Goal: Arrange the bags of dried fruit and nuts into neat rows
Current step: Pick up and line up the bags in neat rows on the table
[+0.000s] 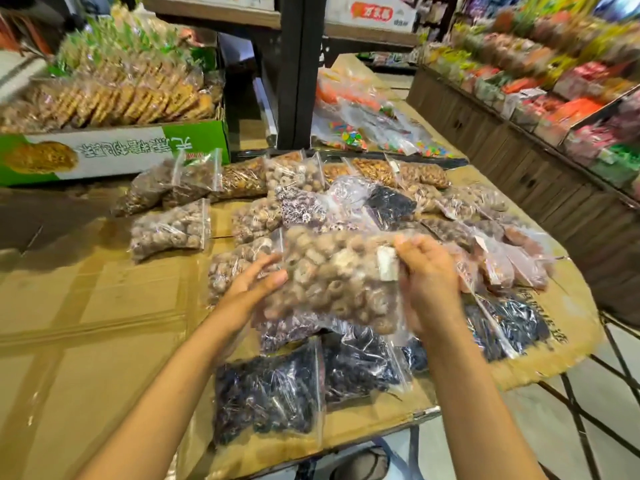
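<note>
A clear bag of tan dried fruit rings (332, 278) is lifted above the pile, gripped at its left edge by my left hand (251, 289) and at its right edge by my right hand (427, 282). Under it lie bags of dark dried fruit (270, 393) near the front edge and several more bags of brown nuts (169, 230) and almonds (398, 173) spread across the cardboard-covered table (86, 323). Pinkish bags (502, 258) are heaped to the right of my right hand.
A green and white box of biscuit packs (114, 152) stands at the back left. A black post (298, 71) rises behind the bags, with candy bags (363, 133) beyond. Shelves of packaged snacks (554, 81) line the right side.
</note>
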Tool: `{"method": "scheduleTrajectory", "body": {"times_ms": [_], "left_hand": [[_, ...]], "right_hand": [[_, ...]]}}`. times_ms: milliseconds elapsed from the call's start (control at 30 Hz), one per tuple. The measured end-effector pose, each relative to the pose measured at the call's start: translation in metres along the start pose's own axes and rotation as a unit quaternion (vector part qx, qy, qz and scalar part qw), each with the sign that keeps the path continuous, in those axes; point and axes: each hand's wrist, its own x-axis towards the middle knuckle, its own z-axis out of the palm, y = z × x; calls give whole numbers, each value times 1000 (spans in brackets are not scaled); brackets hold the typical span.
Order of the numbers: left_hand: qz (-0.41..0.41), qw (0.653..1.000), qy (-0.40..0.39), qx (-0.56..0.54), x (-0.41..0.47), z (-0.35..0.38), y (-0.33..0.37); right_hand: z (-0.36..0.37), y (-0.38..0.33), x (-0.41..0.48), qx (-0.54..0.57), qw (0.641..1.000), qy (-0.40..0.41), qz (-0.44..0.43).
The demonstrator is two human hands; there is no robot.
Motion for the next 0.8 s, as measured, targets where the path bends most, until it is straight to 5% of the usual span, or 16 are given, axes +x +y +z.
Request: {"method": "scheduleTrajectory", "body": {"times_ms": [167,333,567,700,800], "left_hand": [[-75,992,65,-77,5,-8,-14],[-47,991,110,-57,9,-19,-17],[7,972,221,-75,90,-78,25],[-16,966,256,19,159,-123,38],[-78,928,273,243,200,-139,23]], "right_hand": [[30,31,9,-30,994,-58,91],[33,39,20,-135,980,-102,106],[-4,36,42,-85,992,-16,94],[-16,41,48,-40,990,52,123],[-16,45,57,27,987,74,140]]}}
